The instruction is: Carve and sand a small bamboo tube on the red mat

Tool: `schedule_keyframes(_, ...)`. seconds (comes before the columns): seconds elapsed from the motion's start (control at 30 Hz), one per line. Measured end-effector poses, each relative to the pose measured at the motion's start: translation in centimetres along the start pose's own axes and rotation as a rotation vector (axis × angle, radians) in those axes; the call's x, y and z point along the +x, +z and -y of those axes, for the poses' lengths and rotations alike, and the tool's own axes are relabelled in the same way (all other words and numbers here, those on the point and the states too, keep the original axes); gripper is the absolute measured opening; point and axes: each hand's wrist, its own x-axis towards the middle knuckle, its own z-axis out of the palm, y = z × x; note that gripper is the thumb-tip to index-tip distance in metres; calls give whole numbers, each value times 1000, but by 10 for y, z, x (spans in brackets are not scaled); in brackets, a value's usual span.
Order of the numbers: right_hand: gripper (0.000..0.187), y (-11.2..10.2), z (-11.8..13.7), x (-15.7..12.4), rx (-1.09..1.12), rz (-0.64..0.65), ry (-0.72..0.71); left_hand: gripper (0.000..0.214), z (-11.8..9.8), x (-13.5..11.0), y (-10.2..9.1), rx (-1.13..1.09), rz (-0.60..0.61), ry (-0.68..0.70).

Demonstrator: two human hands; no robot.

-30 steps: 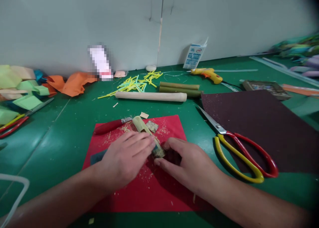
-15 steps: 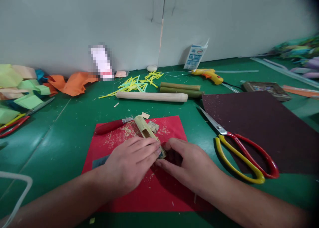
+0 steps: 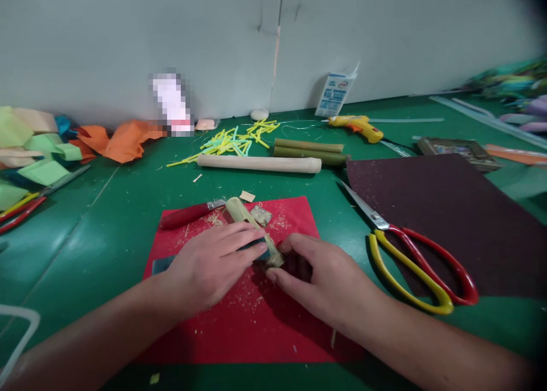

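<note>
A short bamboo tube (image 3: pixel 239 210) lies at a slant over a red sheet (image 3: pixel 239 339) strewn with fine shavings. My right hand (image 3: pixel 318 271) pinches its near end between thumb and fingers. Across the tube, my left hand (image 3: pixel 213 260) presses a dark blue-grey strip of sandpaper (image 3: pixel 161 264), which sticks out beyond both sides of the hand. My left fingers cover the tube's middle. A small dusty grey square (image 3: pixel 261 215) rests just beyond the tube. To its left is a red-handled knife (image 3: pixel 188 215).
Large scissors (image 3: pixel 410 265) with red and yellow handles lie at right, partly over a dark brown sheet (image 3: pixel 444 208). Behind are a pale rod (image 3: pixel 258 163), green bamboo pieces (image 3: pixel 310 151), cut yellow straws (image 3: pixel 226 143) and a yellow glue gun (image 3: pixel 356 129). Coloured paper (image 3: pixel 128 143) sits at left.
My left hand has slid left and slightly down over the tube with the sandpaper, baring more of the tube's near end. My right hand stays at that end.
</note>
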Motion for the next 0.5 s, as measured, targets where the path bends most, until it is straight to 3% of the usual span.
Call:
schedule_keyframes(0.2, 9, -1, 1, -3, 3, -24, -24, 32, 5, -4, -7, -3, 12, 134)
schedule_keyframes(0.5, 26, -3, -5, -3, 1, -16, -148, 30, -1, 1, -7, 8, 29, 216)
